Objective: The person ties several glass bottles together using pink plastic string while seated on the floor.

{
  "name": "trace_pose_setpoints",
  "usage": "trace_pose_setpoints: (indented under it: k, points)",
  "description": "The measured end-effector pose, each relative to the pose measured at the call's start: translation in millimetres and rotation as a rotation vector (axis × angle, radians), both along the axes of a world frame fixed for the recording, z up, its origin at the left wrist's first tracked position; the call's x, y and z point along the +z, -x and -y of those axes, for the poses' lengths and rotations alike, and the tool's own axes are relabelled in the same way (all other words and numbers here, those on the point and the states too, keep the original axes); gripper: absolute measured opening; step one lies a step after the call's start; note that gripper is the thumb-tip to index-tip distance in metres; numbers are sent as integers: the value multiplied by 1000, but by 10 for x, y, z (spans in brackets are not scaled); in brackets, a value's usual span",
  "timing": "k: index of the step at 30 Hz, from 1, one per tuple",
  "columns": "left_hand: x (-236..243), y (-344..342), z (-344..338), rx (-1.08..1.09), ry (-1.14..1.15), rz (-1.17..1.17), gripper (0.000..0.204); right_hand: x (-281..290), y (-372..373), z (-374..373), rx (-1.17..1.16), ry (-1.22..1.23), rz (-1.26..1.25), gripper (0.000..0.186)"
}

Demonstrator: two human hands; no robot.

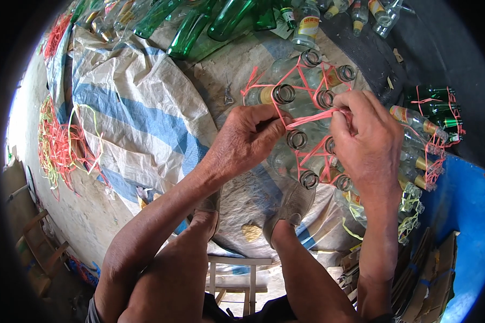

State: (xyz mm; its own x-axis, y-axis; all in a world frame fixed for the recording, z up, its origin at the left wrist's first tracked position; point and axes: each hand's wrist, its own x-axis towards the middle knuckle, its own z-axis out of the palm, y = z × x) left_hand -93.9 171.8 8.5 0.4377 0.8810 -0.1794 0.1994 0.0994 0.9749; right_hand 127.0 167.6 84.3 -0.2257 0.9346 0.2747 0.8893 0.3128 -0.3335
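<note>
Several clear glass bottles stand upright in a cluster before me, their necks laced together with pink plastic string. My left hand pinches the string at the left side of the cluster, thumb against curled fingers. At the right, my right hand is closed on the same string, which runs taut between both hands above the bottle mouths. Part of the cluster is hidden beneath my right hand and wrist.
Green bottles lie at the far side. More tied bottles lie at the right, near a blue surface. A white-and-blue woven sheet spreads at the left, beside a heap of pink and yellow string. Flattened cardboard leans at the lower right.
</note>
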Motion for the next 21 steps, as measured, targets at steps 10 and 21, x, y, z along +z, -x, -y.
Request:
trace_pose_setpoints:
  k: [10,21]
  points:
    - [25,-22,18,18,6,38,24,63,-56,-63,46,25,7,10]
    - [-18,-30,27,26,3,68,25,88,-150,-177,148,61,-18,11]
